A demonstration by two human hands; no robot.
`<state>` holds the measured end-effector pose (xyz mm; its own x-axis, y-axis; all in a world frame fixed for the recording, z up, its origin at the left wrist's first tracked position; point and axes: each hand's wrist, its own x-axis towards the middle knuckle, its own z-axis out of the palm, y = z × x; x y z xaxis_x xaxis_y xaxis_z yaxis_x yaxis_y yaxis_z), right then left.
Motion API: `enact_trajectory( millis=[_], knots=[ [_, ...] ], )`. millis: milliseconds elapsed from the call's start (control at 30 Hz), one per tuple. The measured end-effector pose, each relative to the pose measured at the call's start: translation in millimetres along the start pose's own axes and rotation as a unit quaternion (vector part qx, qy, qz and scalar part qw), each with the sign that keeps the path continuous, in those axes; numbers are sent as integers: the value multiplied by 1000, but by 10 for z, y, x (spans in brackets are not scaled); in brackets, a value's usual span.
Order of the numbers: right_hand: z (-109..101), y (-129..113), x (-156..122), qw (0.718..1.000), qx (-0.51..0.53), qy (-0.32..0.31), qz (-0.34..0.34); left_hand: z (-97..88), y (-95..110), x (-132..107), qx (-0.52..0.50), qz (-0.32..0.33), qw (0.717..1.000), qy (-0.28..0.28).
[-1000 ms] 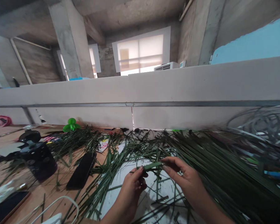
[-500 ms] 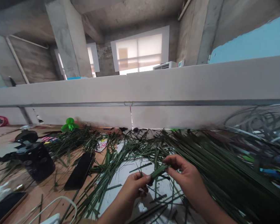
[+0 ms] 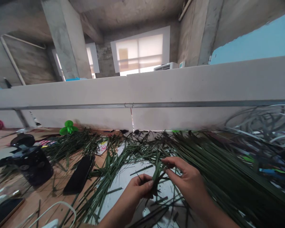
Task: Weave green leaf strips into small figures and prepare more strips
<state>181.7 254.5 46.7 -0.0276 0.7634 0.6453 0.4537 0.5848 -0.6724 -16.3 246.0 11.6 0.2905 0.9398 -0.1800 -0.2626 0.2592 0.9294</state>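
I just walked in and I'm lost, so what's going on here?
A person's left hand pinches a flat green leaf strip above a white surface; the right hand is near its upper end, though whether it grips is unclear. Loose thin green strips lie scattered around, with a thick spread of long dark-green leaves to the right.

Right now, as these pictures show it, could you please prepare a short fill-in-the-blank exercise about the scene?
1. The left hand holds a leaf strip coloured ____.
2. The large pile of long leaves lies on the picture's ____ side.
3. The dark cup stands on the picture's ____ side.

Missing words: green; right; left.
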Motion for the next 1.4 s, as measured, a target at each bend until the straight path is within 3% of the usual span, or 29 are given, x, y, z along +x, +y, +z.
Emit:
enact_trajectory(
  millis=[200,333,600,867,1100,1400],
  knots=[
    [-47,-55,9,978,-144,38,-146,-3,-15,31,-26,7,1000,13],
    [-66,-92,16,965,-177,8,-194,-11,-20,31,-24,14,999,18],
    [-66,-162,-13,962,-170,-27,-213,-21,-57,63,-15,28,999,39],
    [-11,-93,-28,974,-135,-56,-176,-36,-117,92,8,52,998,27],
    [62,-81,-94,957,-179,-39,-226,-13,-162,151,-1,45,998,42],
    [160,-31,-189,971,-169,-57,-158,42,-83,83,-2,49,998,43]
  ],
)
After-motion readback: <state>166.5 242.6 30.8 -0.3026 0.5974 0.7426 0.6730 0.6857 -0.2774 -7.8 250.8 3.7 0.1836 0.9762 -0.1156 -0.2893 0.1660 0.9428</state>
